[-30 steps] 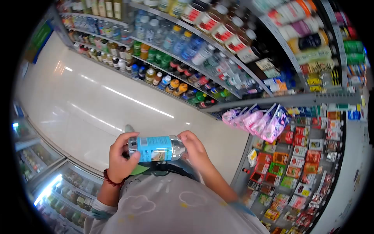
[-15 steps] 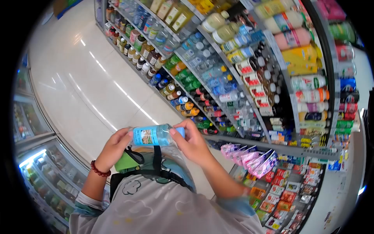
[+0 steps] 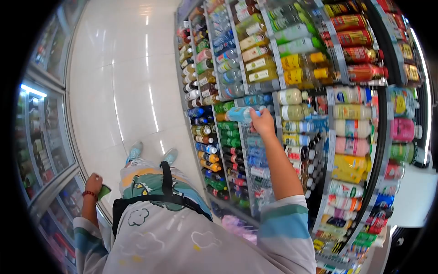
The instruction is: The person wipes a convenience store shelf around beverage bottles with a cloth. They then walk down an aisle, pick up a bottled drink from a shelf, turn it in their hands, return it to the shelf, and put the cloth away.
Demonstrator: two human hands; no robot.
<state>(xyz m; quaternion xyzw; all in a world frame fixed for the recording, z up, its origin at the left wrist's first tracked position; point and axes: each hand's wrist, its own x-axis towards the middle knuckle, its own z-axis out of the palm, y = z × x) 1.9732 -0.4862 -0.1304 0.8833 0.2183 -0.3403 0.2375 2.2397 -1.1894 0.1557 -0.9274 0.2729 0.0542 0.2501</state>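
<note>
My right hand (image 3: 262, 122) is stretched out to the drinks shelf, fingers closed round the cap end of a clear water bottle (image 3: 239, 114) with a light blue label. The bottle lies sideways in my view, its base toward the shelf, and overlaps the row with green bottles (image 3: 229, 133). Low on the left, near the fridge doors, my left hand (image 3: 94, 183) hangs with curled fingers and a red bead bracelet (image 3: 90, 195) at the wrist. A flat green thing (image 3: 104, 191) shows right beside it; I cannot tell whether the fingers hold it.
Shelves of bottled drinks run along the right, with plastic bottles of milky drinks (image 3: 351, 128) nearer me. Glass-door fridges (image 3: 48, 137) line the left side. Between them lies a shiny tiled floor (image 3: 123, 91), my shoes (image 3: 169, 156) on it. Pink packets (image 3: 239, 228) hang low by the shelf.
My left hand has let go of the bottle and dropped to the left. My right hand has carried the bottle up and right to the shelf. The view has turned toward the shelves.
</note>
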